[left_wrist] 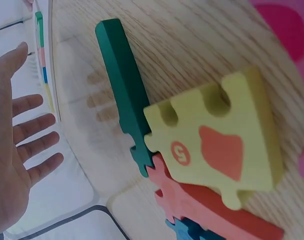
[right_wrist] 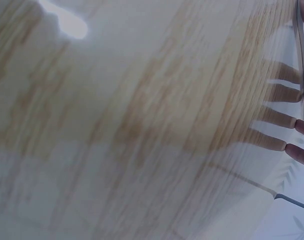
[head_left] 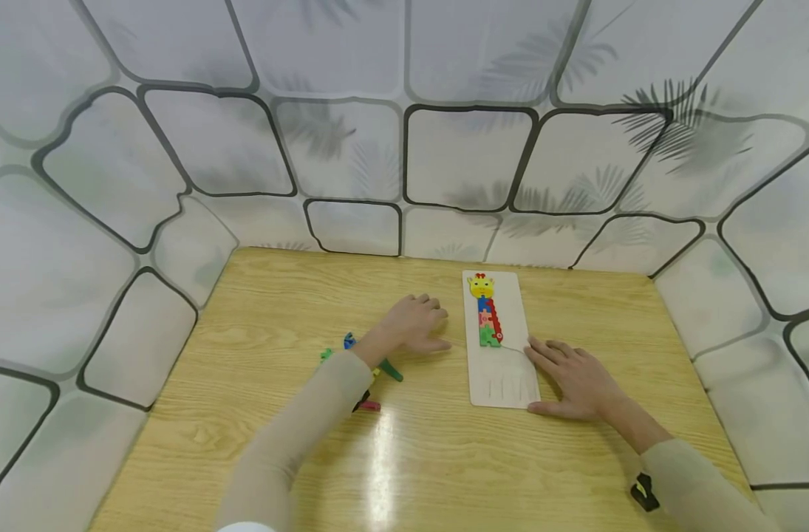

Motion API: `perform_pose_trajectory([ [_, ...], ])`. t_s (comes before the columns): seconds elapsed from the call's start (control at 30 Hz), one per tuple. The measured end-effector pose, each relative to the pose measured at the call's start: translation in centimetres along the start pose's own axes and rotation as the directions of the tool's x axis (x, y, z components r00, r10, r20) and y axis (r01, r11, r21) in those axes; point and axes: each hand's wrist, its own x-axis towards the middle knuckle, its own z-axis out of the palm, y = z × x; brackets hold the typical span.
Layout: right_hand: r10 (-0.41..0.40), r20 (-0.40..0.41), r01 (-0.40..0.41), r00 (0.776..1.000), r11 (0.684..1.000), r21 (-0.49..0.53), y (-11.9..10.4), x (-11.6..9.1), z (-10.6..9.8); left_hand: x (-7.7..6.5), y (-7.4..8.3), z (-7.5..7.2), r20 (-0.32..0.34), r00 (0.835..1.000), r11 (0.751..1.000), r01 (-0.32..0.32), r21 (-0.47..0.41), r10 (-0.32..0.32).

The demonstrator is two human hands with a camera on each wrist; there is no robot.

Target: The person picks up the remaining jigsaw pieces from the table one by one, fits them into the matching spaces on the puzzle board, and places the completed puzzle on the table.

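A white puzzle board (head_left: 487, 380) lies right of centre on the table, with a yellow giraffe head (head_left: 482, 288) and blue, pink, red and green neck pieces fitted in its upper part. My right hand (head_left: 577, 380) rests along the board's right edge, its thumb at the lower corner. Between the board and a group of loose pieces, my left hand (head_left: 411, 325) hovers with spread fingers, holding nothing. The left wrist view shows loose pieces close up: a long dark green one (left_wrist: 122, 70), a yellow one numbered 5 (left_wrist: 217, 140), a red one (left_wrist: 207, 200) and part of a blue one.
The wood-grain table (head_left: 431, 465) meets a stone-patterned backdrop (head_left: 470, 155) at the back and sides. My left forearm covers some of the loose pieces in the head view. Near my right sleeve sits a small black object (head_left: 644, 493) with a yellow mark.
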Motion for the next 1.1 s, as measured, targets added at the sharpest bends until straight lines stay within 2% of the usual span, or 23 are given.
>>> perform_pose_trajectory([
  [0.47, -0.001, 0.0, 0.001, 1.0, 1.0, -0.004, 0.0, 0.0, -0.1, -2.1, -1.6, 0.2, -0.001, 1.0, 0.997, 0.011, -0.074, -0.011],
  [0.67, -0.001, 0.003, 0.001, 1.0, 1.0, -0.004, 0.0, 0.0, -0.1, -3.3, -2.3, 0.5, -0.014, 1.0, 0.997, 0.012, -0.076, -0.013],
  [1.0, 0.002, -0.003, -0.002, 1.0, 1.0, -0.008, -0.1, 0.0, -0.1, -5.1, -3.6, 1.3, -0.038, 0.999, 0.993, 0.024, -0.114, -0.029],
  [1.1, 0.002, -0.001, -0.002, 1.0, 1.0, -0.007, -0.1, 0.0, 0.0, -5.7, -4.1, 1.7, -0.03, 0.998, 0.991, 0.045, -0.128, -0.049],
])
